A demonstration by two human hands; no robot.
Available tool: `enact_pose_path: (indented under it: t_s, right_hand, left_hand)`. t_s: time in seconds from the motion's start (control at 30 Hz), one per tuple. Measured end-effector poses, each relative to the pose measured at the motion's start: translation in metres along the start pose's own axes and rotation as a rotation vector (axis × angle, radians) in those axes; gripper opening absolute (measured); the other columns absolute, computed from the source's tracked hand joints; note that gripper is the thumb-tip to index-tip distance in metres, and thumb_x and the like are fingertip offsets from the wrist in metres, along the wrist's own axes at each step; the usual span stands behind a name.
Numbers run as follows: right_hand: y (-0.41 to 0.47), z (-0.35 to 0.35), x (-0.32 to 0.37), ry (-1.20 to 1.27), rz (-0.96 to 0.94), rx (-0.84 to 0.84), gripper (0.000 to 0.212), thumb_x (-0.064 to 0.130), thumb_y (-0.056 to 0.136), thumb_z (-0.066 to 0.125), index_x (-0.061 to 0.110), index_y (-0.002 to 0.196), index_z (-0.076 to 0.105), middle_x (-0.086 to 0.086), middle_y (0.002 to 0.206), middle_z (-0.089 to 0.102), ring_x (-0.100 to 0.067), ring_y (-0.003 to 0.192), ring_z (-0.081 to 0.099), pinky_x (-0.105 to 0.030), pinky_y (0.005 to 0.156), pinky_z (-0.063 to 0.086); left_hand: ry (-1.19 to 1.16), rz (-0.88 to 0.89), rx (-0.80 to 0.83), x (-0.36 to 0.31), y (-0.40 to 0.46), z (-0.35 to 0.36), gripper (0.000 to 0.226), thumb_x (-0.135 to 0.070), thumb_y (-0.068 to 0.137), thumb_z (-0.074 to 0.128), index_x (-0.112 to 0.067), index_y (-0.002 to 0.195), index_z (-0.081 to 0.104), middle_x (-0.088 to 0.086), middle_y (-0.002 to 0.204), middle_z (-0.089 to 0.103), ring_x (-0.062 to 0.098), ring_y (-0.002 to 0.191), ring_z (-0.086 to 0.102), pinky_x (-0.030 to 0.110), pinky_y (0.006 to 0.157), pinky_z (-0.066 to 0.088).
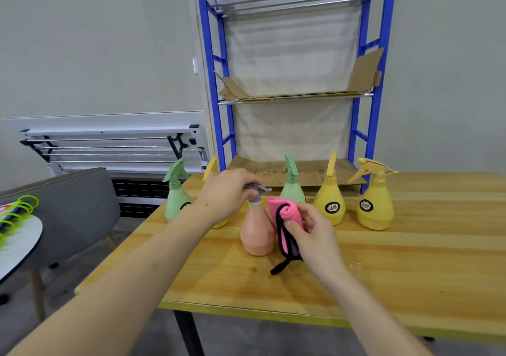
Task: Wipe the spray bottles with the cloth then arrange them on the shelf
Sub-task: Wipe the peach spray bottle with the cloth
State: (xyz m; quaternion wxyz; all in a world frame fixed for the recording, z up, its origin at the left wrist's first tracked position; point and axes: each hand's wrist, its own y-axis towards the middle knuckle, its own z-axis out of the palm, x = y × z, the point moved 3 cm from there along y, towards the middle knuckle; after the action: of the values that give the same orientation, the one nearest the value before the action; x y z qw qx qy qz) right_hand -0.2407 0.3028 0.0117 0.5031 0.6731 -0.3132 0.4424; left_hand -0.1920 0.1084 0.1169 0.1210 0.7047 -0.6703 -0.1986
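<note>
L hand [227,194] clamped on grey trigger of pink spray bottle [257,235] standing on wooden table [410,259], R hand [312,229] pinching pink cloth [286,218] vs bottle's side, blue shelf [367,40] behind

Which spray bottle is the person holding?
The pink spray bottle, the only pink one. The left hand grips its grey sprayer top. The green and yellow bottles stand untouched behind it.
</note>
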Motion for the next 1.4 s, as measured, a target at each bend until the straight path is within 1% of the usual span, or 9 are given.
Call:
enact_pose_path:
  t_s: [0.13, 0.3, 0.47, 0.73, 0.83, 1.0, 1.13, 1.23, 1.4]
  right_hand:
    - [0.005, 0.009, 0.003, -0.021, -0.037, -0.005, 0.03, 0.012, 0.098, 0.069, 0.038, 0.112, 0.068, 0.014, 0.107, 0.077, -0.009, 0.105, 0.072, -0.046, 0.093, 0.06]
    - [0.013, 0.037, 0.009, -0.102, -0.08, -0.004, 0.037, 0.022, 0.098, 0.07, 0.035, 0.133, 0.069, 0.018, 0.115, 0.075, -0.005, 0.111, 0.067, -0.032, 0.099, 0.056]
    - [0.022, 0.061, 0.0, -0.232, -0.07, -0.019, 0.009, 0.03, 0.101, 0.066, 0.023, 0.105, 0.071, 0.001, 0.083, 0.071, -0.024, 0.083, 0.066, -0.05, 0.078, 0.057]
    - [0.012, 0.047, -0.013, -0.386, -0.057, 0.099, 0.039, 0.032, 0.094, 0.077, 0.027, 0.131, 0.071, -0.001, 0.098, 0.077, -0.025, 0.092, 0.066, -0.04, 0.081, 0.054]
    - [0.008, 0.039, -0.02, -0.471, -0.003, 0.157, 0.035, 0.034, 0.092, 0.079, 0.023, 0.125, 0.072, 0.001, 0.093, 0.074, -0.022, 0.087, 0.063, -0.035, 0.074, 0.047]
    - [0.006, 0.032, -0.018, -0.555, 0.045, 0.231, 0.026, 0.036, 0.091, 0.079, 0.017, 0.108, 0.073, -0.002, 0.089, 0.074, -0.026, 0.087, 0.066, -0.038, 0.073, 0.051]
    - [0.02, 0.038, -0.003, -0.436, 0.041, 0.204, 0.014, 0.034, 0.091, 0.078, 0.022, 0.098, 0.076, 0.001, 0.085, 0.075, -0.023, 0.083, 0.067, -0.037, 0.075, 0.054]
    - [0.03, 0.048, 0.005, -0.31, 0.007, 0.171, 0.01, 0.03, 0.095, 0.075, 0.025, 0.104, 0.078, 0.005, 0.088, 0.077, -0.019, 0.089, 0.069, -0.037, 0.083, 0.057]
    - [0.017, 0.045, -0.009, -0.336, -0.047, 0.161, 0.025, 0.031, 0.096, 0.074, 0.028, 0.12, 0.074, 0.005, 0.097, 0.076, -0.018, 0.093, 0.067, -0.037, 0.082, 0.055]
  left_hand:
    - [-0.012, -0.044, 0.025, 0.004, 0.006, -0.001, 0.022, -0.041, 0.094, 0.066, -0.04, 0.116, 0.072, -0.014, 0.109, 0.071, 0.016, 0.105, 0.064, 0.042, 0.09, 0.052]
    - [-0.181, -0.106, 0.085, 0.006, 0.012, 0.008, 0.015, -0.038, 0.094, 0.068, -0.035, 0.108, 0.072, -0.011, 0.101, 0.072, 0.016, 0.097, 0.066, 0.042, 0.085, 0.058]
    - [-0.215, -0.084, 0.091, 0.001, 0.015, 0.007, 0.018, -0.036, 0.093, 0.067, -0.031, 0.108, 0.076, -0.01, 0.096, 0.073, 0.015, 0.091, 0.067, 0.041, 0.085, 0.058]
    - [-0.347, -0.099, 0.1, 0.004, 0.011, 0.007, 0.016, -0.023, 0.094, 0.065, -0.023, 0.103, 0.078, -0.008, 0.088, 0.077, 0.014, 0.082, 0.073, 0.045, 0.086, 0.06]
    - [-0.37, -0.112, 0.11, 0.002, 0.01, 0.005, 0.017, -0.022, 0.095, 0.065, -0.021, 0.106, 0.078, -0.004, 0.091, 0.078, 0.016, 0.082, 0.075, 0.045, 0.087, 0.06]
    - [-0.363, -0.118, 0.14, -0.002, 0.009, 0.001, 0.018, -0.022, 0.097, 0.064, -0.02, 0.108, 0.078, -0.004, 0.094, 0.076, 0.015, 0.084, 0.074, 0.044, 0.087, 0.06]
    - [-0.361, -0.118, 0.184, -0.001, 0.01, 0.0, 0.016, -0.024, 0.097, 0.064, -0.023, 0.106, 0.078, -0.007, 0.089, 0.076, 0.012, 0.082, 0.074, 0.038, 0.082, 0.061]
    - [-0.38, -0.113, 0.213, 0.001, 0.012, 0.001, 0.014, -0.024, 0.098, 0.065, -0.024, 0.105, 0.077, -0.01, 0.087, 0.075, 0.011, 0.083, 0.074, 0.029, 0.075, 0.057]
    - [-0.41, -0.07, 0.29, 0.007, 0.018, 0.001, 0.018, -0.023, 0.099, 0.066, -0.019, 0.113, 0.076, -0.004, 0.097, 0.075, 0.013, 0.087, 0.075, 0.024, 0.08, 0.06]
